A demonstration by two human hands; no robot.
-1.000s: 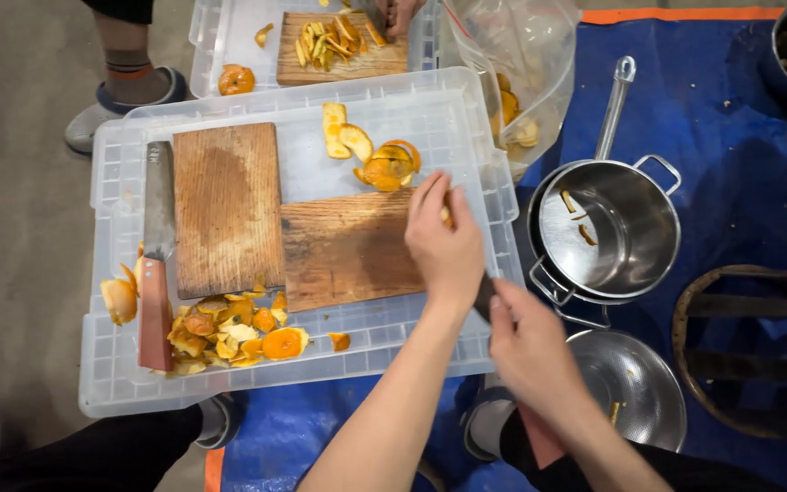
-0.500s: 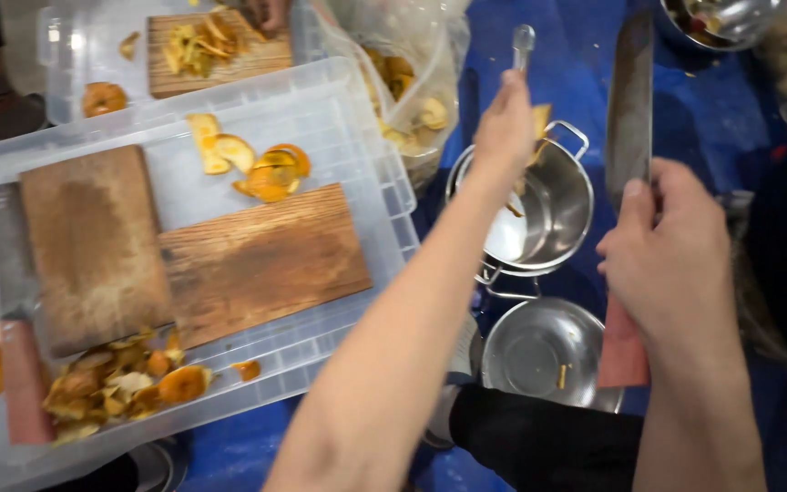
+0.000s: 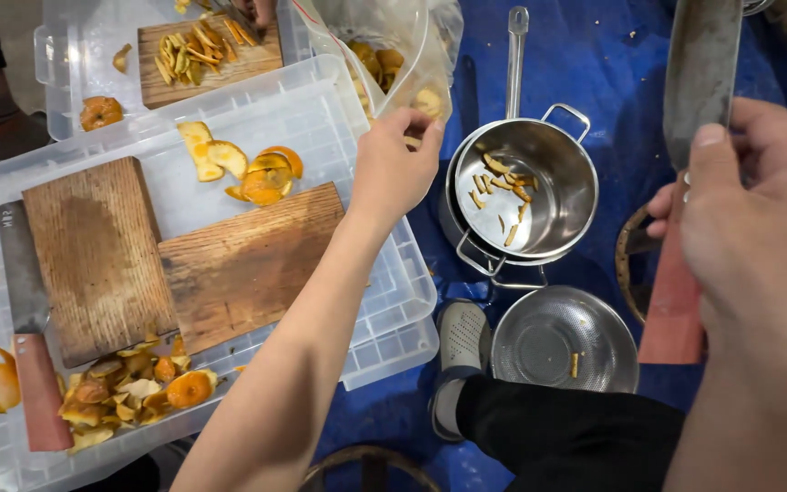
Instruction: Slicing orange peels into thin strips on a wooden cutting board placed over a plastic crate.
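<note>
At the right of the frame my right hand [image 3: 758, 228] has its fingers [image 3: 708, 173] wrapped shut around the cleaver [image 3: 699, 82], thumb on the flat of the blade, red handle pointing down. Near the upper middle, my left hand [image 3: 393, 169] pinches the edge of the clear plastic bag [image 3: 384, 36], fingers closed on it. Between them sits the steel saucepan [image 3: 548, 196] holding peel strips, beside the clear tub [image 3: 321, 100] with its wooden boards [image 3: 248, 264].

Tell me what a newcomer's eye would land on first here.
The big cleaver gripped upright in the right hand at the right edge stands out first. Next, the left hand reaching toward the steel pot holding a few peel strips, and the orange peel pile at lower left.
</note>
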